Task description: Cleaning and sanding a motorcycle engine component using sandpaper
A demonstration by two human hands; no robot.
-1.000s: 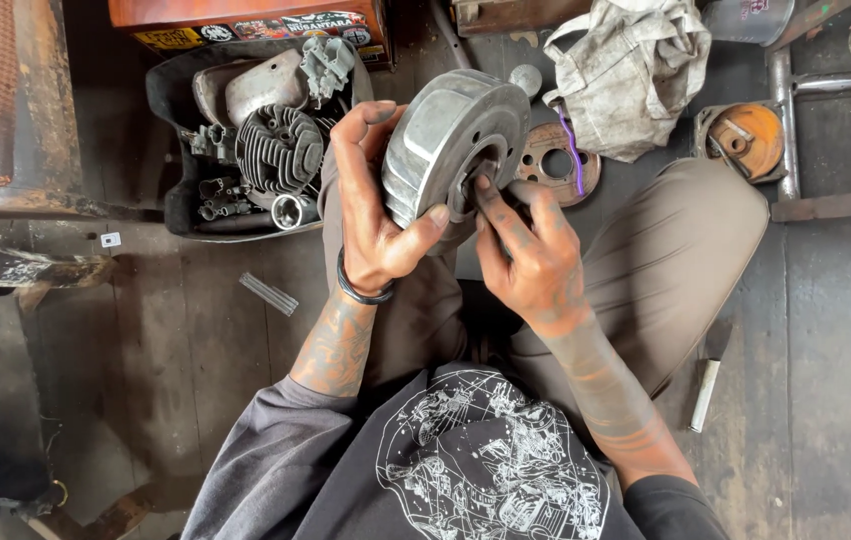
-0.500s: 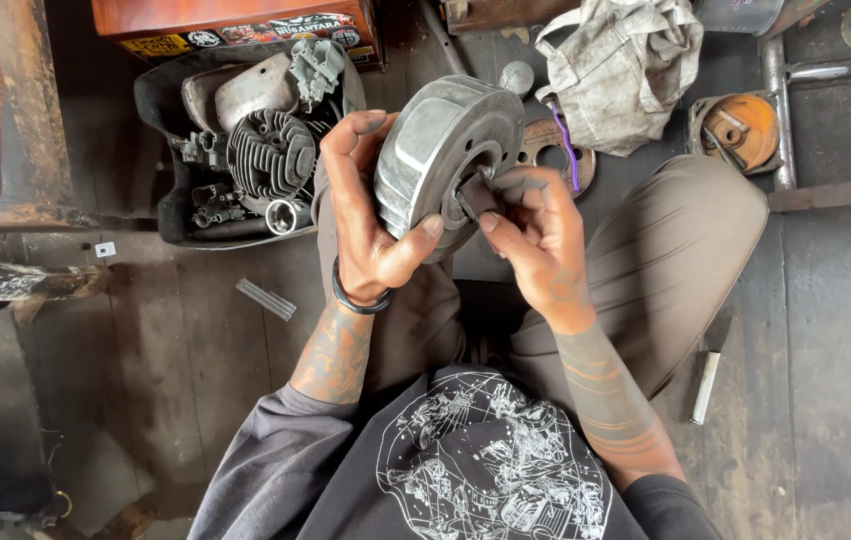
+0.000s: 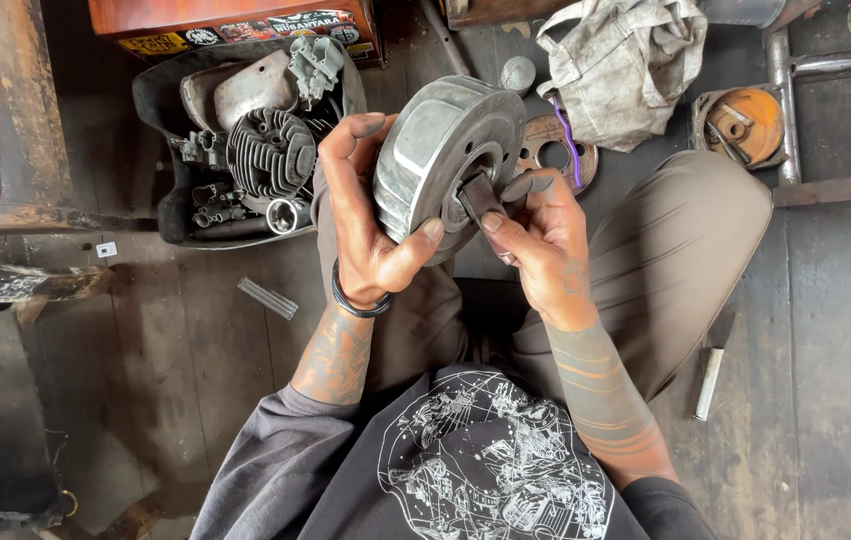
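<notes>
Left hand (image 3: pixel 371 235) is closed around the rim of a round grey metal drum (image 3: pixel 446 160), thumb pressed on its near face, holding it tilted above the lap, clear of the floor (image 3: pixel 176 370). Right hand (image 3: pixel 536 240) pinches a small dark block (image 3: pixel 478 195) between thumb and fingers and presses it against the drum's centre opening.

Surroundings: a black tray (image 3: pixel 161 150) toward the floor's far left holds a finned engine cylinder (image 3: pixel 271 150) and loose fittings. A perforated metal disc (image 3: pixel 551 150) lies just behind the drum, beside a crumpled grey rag (image 3: pixel 626 60). An orange-lined round part (image 3: pixel 746 120) sits toward the far right. A short pale rod (image 3: pixel 710 383) lies on the floor by the right knee.

Risk assessment: the drum looks heavy and is supported by one hand only; both hands appear greasy, so the grip could slip and the drum drop onto the leg or disc. The block, held by fingertips alone, could skid off the hub and fall among the floor clutter.
</notes>
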